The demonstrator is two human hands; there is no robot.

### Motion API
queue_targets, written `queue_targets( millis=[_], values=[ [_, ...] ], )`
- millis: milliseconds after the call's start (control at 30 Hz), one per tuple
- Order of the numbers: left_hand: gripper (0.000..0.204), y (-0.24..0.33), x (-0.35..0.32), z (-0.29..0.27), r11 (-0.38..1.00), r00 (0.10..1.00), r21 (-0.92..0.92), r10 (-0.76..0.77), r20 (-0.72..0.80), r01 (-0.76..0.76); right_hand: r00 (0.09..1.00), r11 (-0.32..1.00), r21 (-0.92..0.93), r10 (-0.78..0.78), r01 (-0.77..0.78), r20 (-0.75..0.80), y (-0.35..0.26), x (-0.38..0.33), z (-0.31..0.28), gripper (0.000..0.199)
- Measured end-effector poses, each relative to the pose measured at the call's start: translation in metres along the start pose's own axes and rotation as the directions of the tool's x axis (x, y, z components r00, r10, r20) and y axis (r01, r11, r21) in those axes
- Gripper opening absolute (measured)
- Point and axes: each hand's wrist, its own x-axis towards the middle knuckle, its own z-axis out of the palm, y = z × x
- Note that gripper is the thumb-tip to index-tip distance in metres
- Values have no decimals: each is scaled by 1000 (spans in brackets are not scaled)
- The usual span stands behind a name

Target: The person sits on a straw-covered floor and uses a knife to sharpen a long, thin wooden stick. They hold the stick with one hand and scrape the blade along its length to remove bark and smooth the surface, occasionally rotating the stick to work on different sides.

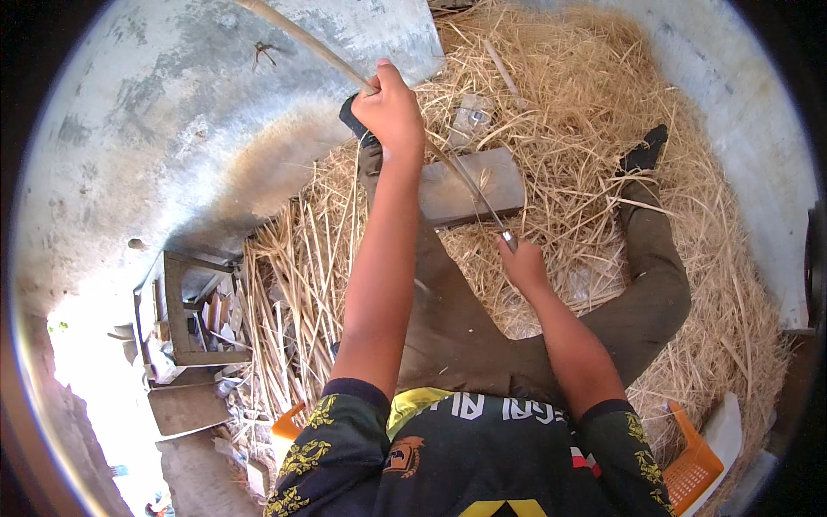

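Observation:
My left hand (pixel 392 112) is closed around a long pale stick (pixel 301 36), held out at arm's length. From that hand the stick runs up past the top left edge and down to the right. Its lower end slants over a flat grey-brown block (pixel 502 172) between my legs. My right hand (pixel 524 265) grips the handle of a knife (pixel 498 221). The thin blade points up and to the left, close along the stick's lower part. Whether blade and stick touch, I cannot tell.
Straw-like shavings (pixel 577 69) cover the floor around my outstretched legs. Many thin sticks (pixel 297 293) lie at my left, next to a wooden frame (pixel 177 323) with odds and ends inside. An orange plastic chair (pixel 689 461) shows behind me. Pale walls (pixel 155 112) rise on both sides.

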Motion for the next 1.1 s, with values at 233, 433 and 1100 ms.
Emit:
queue_targets(
  millis=[233,433,1100],
  values=[
    [37,2,11,-10,999,1000,-48,-23,-13,22,991,972,201,-116,126,-59,-35,-6,-17,59],
    [39,1,8,-5,1000,1000,-3,5,-15,-5,999,999,10,34,-35,32,42,7,16,49],
    [45,-1,-61,-82,992,978,124,-54,201,30,945,973,-82,230,-216,234,45,15,16,54]
  ],
)
